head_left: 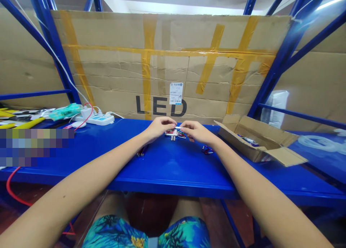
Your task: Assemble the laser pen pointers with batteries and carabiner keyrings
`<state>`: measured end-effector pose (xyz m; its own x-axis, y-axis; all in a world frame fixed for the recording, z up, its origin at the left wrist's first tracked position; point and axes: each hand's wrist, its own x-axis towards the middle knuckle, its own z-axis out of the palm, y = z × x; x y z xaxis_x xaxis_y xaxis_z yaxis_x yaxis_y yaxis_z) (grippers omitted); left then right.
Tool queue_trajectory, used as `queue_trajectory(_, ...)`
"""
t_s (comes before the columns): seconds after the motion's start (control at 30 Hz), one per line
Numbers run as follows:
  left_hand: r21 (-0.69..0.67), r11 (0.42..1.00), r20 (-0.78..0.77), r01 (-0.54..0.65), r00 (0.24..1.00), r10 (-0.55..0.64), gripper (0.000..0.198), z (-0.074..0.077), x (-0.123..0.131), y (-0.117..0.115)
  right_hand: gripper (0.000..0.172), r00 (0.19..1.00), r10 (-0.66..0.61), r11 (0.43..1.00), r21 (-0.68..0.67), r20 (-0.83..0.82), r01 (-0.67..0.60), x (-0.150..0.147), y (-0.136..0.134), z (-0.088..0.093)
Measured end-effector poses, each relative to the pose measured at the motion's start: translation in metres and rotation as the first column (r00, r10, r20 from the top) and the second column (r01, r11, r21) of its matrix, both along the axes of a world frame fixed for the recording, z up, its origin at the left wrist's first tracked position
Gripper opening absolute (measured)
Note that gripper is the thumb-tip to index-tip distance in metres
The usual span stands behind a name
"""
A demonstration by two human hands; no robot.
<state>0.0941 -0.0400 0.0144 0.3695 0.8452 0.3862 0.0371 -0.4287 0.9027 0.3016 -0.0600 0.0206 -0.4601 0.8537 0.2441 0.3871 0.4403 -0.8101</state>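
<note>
Near the back of the blue table (173,172), my left hand (160,128) and my right hand (198,132) meet over a small silver-white tube (178,127). Fingertips of both hands pinch it, one at each end. Just below it lies a tight group of small metal tubes with coloured clips (174,133), partly hidden by my fingers. Two dark red tubes (141,151) rest under my left forearm's far side. Beside my right wrist is a pair of red and purple carabiner clips (207,149).
An open cardboard box (252,152) with a few small items inside stands to the right. At the left are a white power strip (98,117), cables and a heap of yellow-handled tools (24,122). A large taped cardboard sheet (113,68) walls off the back, between blue metal posts.
</note>
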Motion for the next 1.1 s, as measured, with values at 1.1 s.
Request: queue_trajectory(1.1,0.298,0.944,-0.487,-0.141,0.828,0.278,0.009,-0.022,-0.007,0.116,0.017,0.764,-0.408,0.886,0.42,0.5,0.198,-0.009,0.089,-0.03)
